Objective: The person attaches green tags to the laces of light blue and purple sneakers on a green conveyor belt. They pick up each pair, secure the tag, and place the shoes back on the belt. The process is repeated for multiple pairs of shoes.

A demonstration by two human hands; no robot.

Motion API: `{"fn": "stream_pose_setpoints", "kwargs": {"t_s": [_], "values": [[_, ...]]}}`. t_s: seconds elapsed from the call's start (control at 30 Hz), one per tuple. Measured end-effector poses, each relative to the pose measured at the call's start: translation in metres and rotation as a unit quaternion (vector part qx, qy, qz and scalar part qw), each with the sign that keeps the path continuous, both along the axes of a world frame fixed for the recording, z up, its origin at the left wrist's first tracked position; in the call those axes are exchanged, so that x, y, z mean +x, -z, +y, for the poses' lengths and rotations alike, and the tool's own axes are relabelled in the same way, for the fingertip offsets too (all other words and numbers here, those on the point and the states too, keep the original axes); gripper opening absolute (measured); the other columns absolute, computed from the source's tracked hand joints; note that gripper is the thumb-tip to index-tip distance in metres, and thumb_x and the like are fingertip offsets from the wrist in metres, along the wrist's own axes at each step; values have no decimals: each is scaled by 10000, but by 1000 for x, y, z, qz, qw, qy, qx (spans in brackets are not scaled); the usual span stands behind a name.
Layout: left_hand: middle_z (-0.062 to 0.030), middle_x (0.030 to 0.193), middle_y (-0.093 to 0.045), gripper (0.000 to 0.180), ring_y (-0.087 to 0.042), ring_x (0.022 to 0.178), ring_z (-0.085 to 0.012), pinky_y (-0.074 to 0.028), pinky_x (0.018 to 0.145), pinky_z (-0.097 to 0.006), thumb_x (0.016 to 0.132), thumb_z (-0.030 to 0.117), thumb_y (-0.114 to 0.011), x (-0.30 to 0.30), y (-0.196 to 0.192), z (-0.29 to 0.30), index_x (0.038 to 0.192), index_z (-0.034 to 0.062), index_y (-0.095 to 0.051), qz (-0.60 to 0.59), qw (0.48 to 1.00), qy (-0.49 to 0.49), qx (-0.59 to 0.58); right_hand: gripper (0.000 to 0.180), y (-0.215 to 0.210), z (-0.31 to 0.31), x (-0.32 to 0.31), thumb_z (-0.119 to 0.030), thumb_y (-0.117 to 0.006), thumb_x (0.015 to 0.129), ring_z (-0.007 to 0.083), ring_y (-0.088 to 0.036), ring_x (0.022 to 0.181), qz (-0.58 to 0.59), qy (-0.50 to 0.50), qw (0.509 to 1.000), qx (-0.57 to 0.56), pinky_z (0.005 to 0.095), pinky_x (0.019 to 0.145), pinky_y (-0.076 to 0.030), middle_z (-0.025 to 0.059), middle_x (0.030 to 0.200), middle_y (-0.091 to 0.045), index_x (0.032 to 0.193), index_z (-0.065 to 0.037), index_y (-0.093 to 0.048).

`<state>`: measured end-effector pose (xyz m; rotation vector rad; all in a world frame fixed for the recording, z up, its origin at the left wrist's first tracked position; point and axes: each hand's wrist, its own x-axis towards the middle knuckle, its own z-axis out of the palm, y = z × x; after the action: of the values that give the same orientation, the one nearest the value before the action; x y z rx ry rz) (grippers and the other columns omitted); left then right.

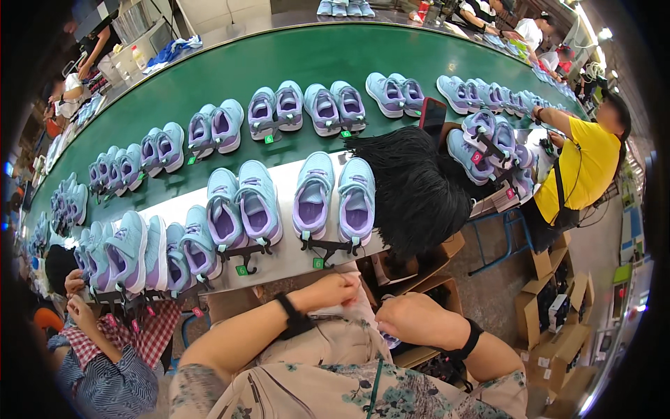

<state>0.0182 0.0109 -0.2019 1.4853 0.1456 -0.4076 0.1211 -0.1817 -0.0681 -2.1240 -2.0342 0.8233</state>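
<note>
"Where are the person's hands?"

"Left hand (329, 292) just in front of the worktop (283, 262), right hand (413, 319) near it."

"And the fingers?"

"Curled in on both; I can't tell whether they grip anything."

"The nearest shoes?"

"A pale blue-and-purple pair (315, 188) on the worktop, beyond the left hand, a black hanger (335, 246) and green tag (318, 263) at the heels."

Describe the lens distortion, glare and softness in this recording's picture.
Head view: fisheye bending bows the green conveyor belt into an arc, and the corners fall to black; head view, upper right: a bright light is blown out; head view, middle: the light-blue sneakers look fairly crisp, while the distant white-shirted worker looks small and soft.
</note>
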Motion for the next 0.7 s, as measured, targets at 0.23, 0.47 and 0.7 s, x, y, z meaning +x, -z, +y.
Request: {"fn": "stream_pose_setpoints", "kwargs": {"t_s": [0.23, 0.47, 0.7], "values": [[-140, 717, -563, 75, -573, 620, -316, -456, 562, -391, 785, 84, -560, -72, -224, -3, 753, 17, -546, -245, 899, -74, 356, 148, -47, 40, -33, -148, -559, 755, 222, -531, 666, -123, -165, 923, 325, 344, 643, -410, 108, 792, -538, 821, -31, -623], [-171, 709, -571, 94, -585, 657, -363, -449, 574, -461, 757, 89, -580, -20, -138, 22, 723, 10, -541, -255, 779, -183, 542, 111, -35, 60, -20, -131, -604, 704, 171, -506, 609, -387, -58, 916, 94, 303, 535, -362, 30, 678, -507, 749, -29, -611], [-159, 680, -589, 120, -552, 597, -310, -444, 573, -383, 784, 107, -594, -38, -134, 5, 734, -2, -579, -168, 929, -130, 302, 402, -3, 41, -2, -254, -477, 981, 110, -579, 707, 637, 336, 693, 25, 212, 558, -428, 26, 974, -609, 1243, 46, -532]]}}
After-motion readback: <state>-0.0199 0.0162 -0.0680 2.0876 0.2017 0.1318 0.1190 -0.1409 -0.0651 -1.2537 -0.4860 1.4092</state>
